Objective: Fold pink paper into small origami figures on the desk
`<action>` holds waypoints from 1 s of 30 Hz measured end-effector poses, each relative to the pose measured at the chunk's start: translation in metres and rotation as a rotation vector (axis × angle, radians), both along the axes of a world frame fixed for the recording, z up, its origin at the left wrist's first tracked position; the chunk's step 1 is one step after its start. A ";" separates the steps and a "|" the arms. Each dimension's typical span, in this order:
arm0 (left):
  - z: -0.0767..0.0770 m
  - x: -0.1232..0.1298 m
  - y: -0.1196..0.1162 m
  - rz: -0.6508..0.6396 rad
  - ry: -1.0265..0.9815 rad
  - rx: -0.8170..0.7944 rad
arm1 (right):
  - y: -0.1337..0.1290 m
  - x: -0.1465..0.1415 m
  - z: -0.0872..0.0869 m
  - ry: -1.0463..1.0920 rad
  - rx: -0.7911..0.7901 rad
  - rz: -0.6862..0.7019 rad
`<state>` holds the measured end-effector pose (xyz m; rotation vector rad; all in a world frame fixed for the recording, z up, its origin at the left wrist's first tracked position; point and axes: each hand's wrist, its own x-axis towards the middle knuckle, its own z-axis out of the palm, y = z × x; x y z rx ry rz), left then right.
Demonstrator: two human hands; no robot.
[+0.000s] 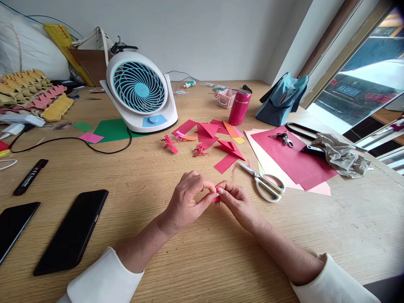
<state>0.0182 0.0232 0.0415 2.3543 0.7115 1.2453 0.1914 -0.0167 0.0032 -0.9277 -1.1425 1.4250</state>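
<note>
A small piece of folded pink-red paper (pixel 216 198) is held between both hands above the middle of the table. My left hand (pixel 192 198) pinches its left side with thumb and forefinger. From the right, my right hand (pixel 236 202) grips it between thumb and fingers, which hide much of it. Beyond the hands lie small folded red figures (pixel 169 144), a larger folded red piece (pixel 230 148) and loose red paper (pixel 225 163). White-handled scissors (pixel 267 185) rest to the right of my right hand.
A white and blue fan (pixel 142 92) stands at the back left, its black cord on the wooden table (pixel 132 176). Two phones (pixel 72 231) and a marker (pixel 30 176) lie left. Large red sheets (pixel 290 155), keys (pixel 285 139), a red bottle (pixel 240 107) and a teal bag (pixel 282 99) are right.
</note>
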 end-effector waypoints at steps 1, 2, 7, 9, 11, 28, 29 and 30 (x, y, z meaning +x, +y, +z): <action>0.000 0.000 0.000 0.000 0.002 0.009 | 0.000 0.000 0.000 -0.002 0.004 -0.002; 0.000 0.000 0.000 0.009 -0.001 0.013 | 0.000 0.000 0.000 -0.004 0.007 -0.004; -0.001 0.002 -0.001 0.074 -0.029 0.026 | 0.000 -0.001 0.002 -0.018 -0.001 -0.008; -0.001 0.003 -0.002 0.099 -0.033 0.039 | 0.000 -0.001 0.002 -0.025 -0.001 -0.009; 0.000 0.003 -0.003 0.117 -0.036 0.050 | 0.000 -0.001 0.001 -0.033 -0.002 -0.012; 0.000 0.002 0.001 0.017 -0.050 -0.037 | 0.000 0.001 0.001 -0.020 0.014 -0.045; 0.000 0.002 0.001 0.023 -0.043 -0.028 | 0.000 0.001 0.001 -0.022 0.014 -0.048; 0.000 0.002 0.001 0.030 -0.035 -0.016 | 0.000 0.001 0.002 -0.026 0.014 -0.050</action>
